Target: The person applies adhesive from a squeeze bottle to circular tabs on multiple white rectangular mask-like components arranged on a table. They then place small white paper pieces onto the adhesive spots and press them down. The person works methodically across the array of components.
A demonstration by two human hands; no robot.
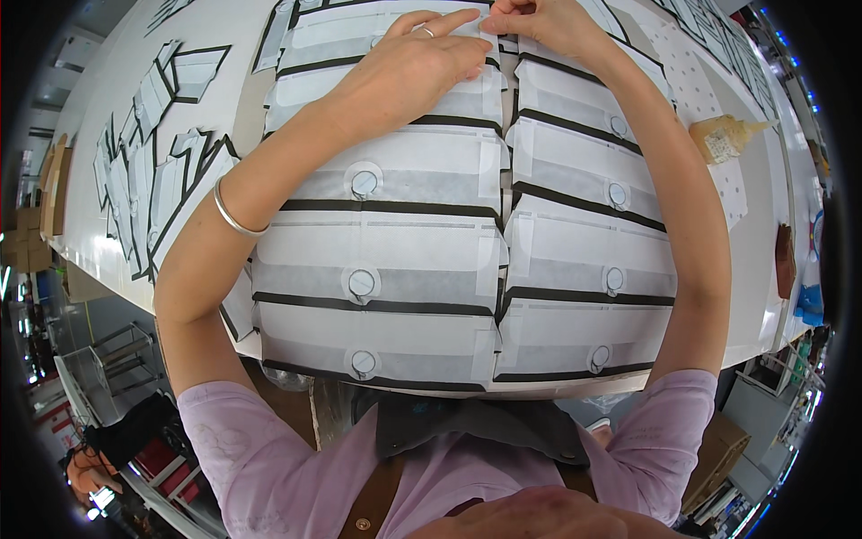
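White rectangular panels with black edge strips lie in two overlapping columns, a left column (377,238) and a right column (584,242). Most of those in view carry a round metallic disc (364,184) under a clear round patch. At the far end of the left column, my left hand (426,61) rests with its fingers stretched over a panel, near its right edge. Just to the right, my right hand (546,25) has thumb and fingertips pinched together above the gap between the columns. Whatever is in that pinch, if anything, is too small to make out.
Several loose white pieces with black edging (144,171) are heaped on the white table (81,216) at the left. A yellowish squeeze bottle with a pointed nozzle (725,139) lies on a dotted white sheet (687,76) at the right. More black-edged strips (732,49) sit far right.
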